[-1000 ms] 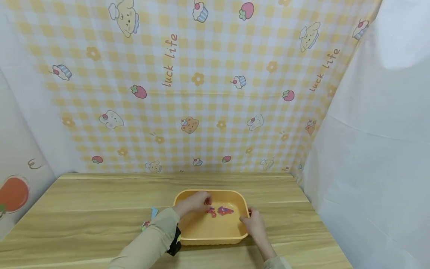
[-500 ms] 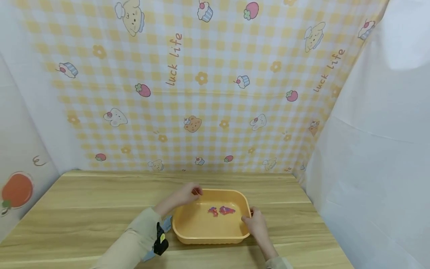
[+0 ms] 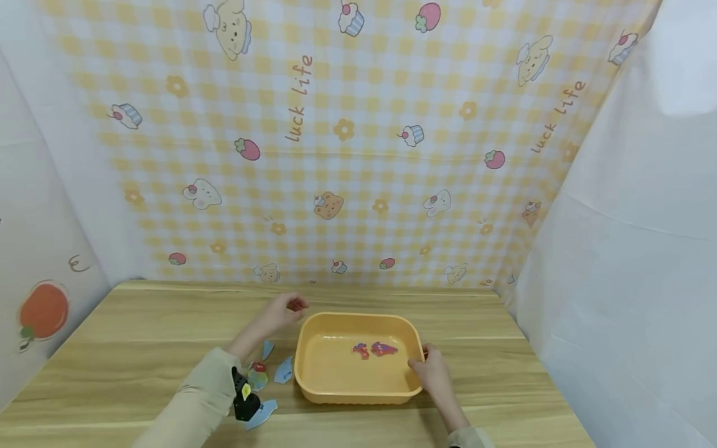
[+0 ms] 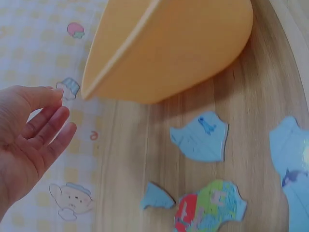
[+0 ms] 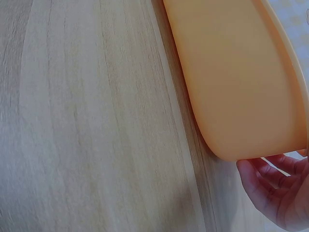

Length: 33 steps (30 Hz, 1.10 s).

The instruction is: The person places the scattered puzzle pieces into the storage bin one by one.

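While my right hand holds the right end of the yellow tray, fingers curled about its edge, my left hand hangs apart from the rim, just beyond the far left corner. Its fingers are loosely bent, and I see nothing in its grasp.

I take the step in hand to be handling pieces in and around the tray, the right hand steadying it and the left between grasps. The next move, I'd judge, calls for bringing the left hand down over a piece and pinching it by an edge (they look flat and thin, so they may be awkward to lift).

On the tray floor, toward its far right part, lie a long red-and-purple piece and, just left of it, a smaller red-and-purple piece. Both sit between my hands, nearer the right, touching neither.

Left of the tray, on the table and nearer me than my left hand, are a wide blue piece, a small blue piece, a green-and-red piece and, partly behind my black strap, a near blue piece.
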### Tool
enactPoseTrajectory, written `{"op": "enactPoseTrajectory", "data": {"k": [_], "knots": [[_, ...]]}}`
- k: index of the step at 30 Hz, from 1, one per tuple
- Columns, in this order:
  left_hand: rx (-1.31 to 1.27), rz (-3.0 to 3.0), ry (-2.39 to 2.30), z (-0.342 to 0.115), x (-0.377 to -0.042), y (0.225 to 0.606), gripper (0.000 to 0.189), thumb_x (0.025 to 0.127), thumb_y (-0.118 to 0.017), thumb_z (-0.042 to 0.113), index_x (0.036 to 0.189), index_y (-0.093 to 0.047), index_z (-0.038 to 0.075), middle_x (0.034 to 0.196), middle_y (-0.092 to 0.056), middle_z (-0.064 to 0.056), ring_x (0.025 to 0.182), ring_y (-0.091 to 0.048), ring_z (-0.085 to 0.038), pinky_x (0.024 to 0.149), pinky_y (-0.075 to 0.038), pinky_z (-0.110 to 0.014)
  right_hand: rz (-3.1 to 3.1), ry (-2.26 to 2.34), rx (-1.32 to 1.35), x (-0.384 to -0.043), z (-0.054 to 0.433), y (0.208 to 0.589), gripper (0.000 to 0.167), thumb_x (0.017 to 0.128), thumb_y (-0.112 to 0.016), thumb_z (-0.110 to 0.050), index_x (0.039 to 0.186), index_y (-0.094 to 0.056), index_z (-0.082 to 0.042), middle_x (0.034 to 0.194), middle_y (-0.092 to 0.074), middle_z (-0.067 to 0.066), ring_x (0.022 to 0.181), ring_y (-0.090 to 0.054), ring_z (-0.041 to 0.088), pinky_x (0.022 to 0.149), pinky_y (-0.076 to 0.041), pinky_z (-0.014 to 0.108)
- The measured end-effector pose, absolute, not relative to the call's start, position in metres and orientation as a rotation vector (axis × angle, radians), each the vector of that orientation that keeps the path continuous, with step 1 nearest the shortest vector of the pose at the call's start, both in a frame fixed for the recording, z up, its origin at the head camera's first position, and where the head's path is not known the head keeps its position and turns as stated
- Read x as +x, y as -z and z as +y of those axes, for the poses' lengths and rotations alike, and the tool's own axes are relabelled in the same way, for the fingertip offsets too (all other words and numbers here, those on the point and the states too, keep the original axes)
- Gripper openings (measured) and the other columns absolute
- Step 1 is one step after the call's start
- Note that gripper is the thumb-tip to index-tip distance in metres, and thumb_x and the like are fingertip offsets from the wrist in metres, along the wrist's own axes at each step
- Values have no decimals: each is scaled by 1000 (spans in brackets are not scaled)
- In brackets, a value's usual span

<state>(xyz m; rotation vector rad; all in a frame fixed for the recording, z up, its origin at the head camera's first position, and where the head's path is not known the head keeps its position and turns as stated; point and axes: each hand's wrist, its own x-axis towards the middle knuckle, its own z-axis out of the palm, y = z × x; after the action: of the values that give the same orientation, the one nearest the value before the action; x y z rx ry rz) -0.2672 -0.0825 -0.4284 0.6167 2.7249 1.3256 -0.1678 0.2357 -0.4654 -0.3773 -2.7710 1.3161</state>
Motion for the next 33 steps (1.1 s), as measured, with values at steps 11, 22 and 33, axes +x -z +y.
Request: {"op": "enactPoseTrajectory", "data": {"k": [11, 22, 33], "knots": [[591, 2691, -1297, -120, -262, 443, 29, 83, -59, 0, 109, -53, -11, 105, -58, -28, 91, -57, -32, 79, -50, -41, -2771, -1275, -385, -170, 237, 465, 35, 76, -61, -4, 104, -52, 14, 88, -60, 23, 72, -59, 24, 62, -53, 34], [594, 2621, -1083, -148, -259, 458, 51, 75, -71, 12, 114, -50, -11, 115, -53, -32, 108, -49, -48, 90, -45, -51, -2781, -1260, -397, -172, 238, 464, 36, 76, -61, -5, 106, -52, 14, 90, -60, 23, 73, -59, 24, 63, -53, 34], [536, 2679, -906, -144, -253, 460, 37, 68, -76, 4, 97, -55, -6, 88, -48, -13, 78, -47, -21, 68, -45, -33, -2771, -1275, -400, -170, 236, 466, 35, 76, -62, -4, 105, -52, 13, 88, -60, 22, 72, -59, 23, 62, -53, 33]]}}
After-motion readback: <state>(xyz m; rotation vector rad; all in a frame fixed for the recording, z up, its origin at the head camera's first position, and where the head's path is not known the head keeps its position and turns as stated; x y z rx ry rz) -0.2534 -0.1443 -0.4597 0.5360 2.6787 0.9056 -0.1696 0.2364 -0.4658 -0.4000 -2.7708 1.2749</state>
